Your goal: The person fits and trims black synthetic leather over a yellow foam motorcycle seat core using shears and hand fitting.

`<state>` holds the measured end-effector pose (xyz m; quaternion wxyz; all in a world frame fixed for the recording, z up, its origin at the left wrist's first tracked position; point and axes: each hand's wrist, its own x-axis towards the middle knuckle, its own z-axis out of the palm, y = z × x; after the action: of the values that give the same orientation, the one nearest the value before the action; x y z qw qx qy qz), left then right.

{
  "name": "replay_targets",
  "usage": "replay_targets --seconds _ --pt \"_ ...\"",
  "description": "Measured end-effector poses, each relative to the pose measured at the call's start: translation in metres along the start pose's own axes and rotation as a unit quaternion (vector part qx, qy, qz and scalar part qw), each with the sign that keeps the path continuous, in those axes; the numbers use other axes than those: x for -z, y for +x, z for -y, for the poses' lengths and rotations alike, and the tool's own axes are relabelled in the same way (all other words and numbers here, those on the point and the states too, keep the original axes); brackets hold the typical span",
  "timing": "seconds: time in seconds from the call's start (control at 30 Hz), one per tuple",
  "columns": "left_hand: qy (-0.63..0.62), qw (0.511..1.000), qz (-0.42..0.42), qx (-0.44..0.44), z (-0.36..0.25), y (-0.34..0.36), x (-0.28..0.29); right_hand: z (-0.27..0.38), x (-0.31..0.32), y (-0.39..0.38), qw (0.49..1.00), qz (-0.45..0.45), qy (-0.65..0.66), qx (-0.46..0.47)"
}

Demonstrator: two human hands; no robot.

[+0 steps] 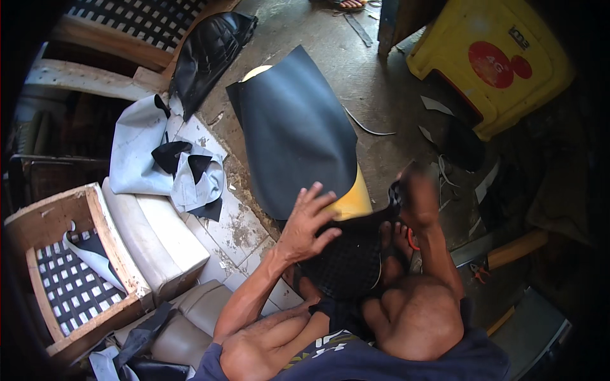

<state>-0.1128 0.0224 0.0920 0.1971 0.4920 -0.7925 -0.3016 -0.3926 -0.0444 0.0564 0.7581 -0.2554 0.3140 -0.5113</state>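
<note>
A dark grey-black sheet of leather-like material point(302, 127) lies over a yellow foam piece point(352, 197) on the floor in front of me. My left hand point(308, 222) is over the sheet's near end with its fingers spread, holding nothing. Between my knees hangs a black textured cloth point(346, 260), its right end raised. My right hand point(420, 193), smeared by motion, appears closed around that raised end. Just below it, beside my foot, shows a red loop-shaped handle point(412, 240), mostly hidden.
At left stand a wooden seat frame with woven webbing point(73, 279) and a white cushion point(155, 235). White-backed scraps point(143, 152) and a black cover point(213, 54) lie beyond. A yellow plastic stool point(502, 63) is at far right; red-handled pliers point(478, 273) lie nearer.
</note>
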Motion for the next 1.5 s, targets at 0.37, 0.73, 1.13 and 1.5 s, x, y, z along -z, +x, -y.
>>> replay_targets --seconds 0.37,0.73,1.13,1.5 --pt "-0.09 0.939 0.176 0.282 0.045 -0.105 0.063 -0.014 0.038 0.019 0.963 -0.254 -0.084 -0.039" --pt "-0.113 0.923 0.001 0.368 0.089 -0.109 0.078 -0.028 0.04 0.053 0.95 -0.255 -0.164 -0.07" --pt "-0.002 0.936 -0.028 0.35 0.164 -0.103 0.055 -0.078 0.062 0.114 0.942 -0.202 -0.188 -0.19" --pt "0.252 0.967 -0.032 0.0 0.077 0.08 0.056 -0.095 0.06 0.116 0.933 -0.194 -0.261 -0.152"
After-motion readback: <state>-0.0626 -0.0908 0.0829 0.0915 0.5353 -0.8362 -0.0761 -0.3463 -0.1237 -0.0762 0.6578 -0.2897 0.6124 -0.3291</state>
